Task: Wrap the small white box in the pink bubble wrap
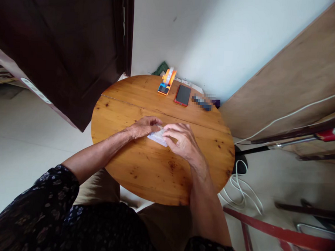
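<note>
A small whitish, see-through plastic packet (pixel 158 136) lies near the middle of the round wooden table (pixel 154 169). What is inside it, if anything, I cannot make out. At its left end, my left hand (pixel 145 126) is closed, with thumb and fingers gripping the edge. My right hand (pixel 181 139) comes from the other side, its curled fingers pinching the packet's upper right part. Both forearms reach over the tabletop, and the fingers partly cover the packet.
Along the table's far edge stand an orange tape dispenser (pixel 167 82), a red-rimmed phone (pixel 183 95) and a blurred dark object (pixel 202 102). A white wall rises behind. A white cable (pixel 238 187) lies coiled on the floor at right, near a red chair frame (pixel 279 228).
</note>
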Tool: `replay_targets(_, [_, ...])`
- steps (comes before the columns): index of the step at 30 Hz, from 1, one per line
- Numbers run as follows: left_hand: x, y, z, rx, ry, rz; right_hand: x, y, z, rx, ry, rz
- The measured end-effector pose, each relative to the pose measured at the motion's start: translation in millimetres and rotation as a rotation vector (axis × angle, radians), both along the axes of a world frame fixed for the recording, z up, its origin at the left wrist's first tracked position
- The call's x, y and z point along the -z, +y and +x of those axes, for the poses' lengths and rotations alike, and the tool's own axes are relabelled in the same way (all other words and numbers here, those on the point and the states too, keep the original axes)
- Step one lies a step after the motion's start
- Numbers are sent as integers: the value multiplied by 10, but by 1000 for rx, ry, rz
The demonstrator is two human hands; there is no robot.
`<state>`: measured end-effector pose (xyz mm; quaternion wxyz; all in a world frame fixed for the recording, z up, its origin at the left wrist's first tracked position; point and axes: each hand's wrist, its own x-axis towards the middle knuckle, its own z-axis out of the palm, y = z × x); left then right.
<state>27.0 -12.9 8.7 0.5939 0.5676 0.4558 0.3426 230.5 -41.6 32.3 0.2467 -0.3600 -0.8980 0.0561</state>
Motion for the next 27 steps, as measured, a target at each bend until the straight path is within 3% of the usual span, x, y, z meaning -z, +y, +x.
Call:
replay_targets(6, [2, -9, -14, 43, -9, 40, -36, -12, -55, -17, 17, -68])
replay_targets(15, [13, 30, -5, -25, -59, 4, -107, 61, 115, 103, 374, -161])
replay_targets(22, [31, 122, -132, -87, -76, 29, -25, 74, 197, 99, 183, -447])
replay_targets(27, [82, 114, -145, -4, -35, 59, 98, 51, 37, 129, 43, -375])
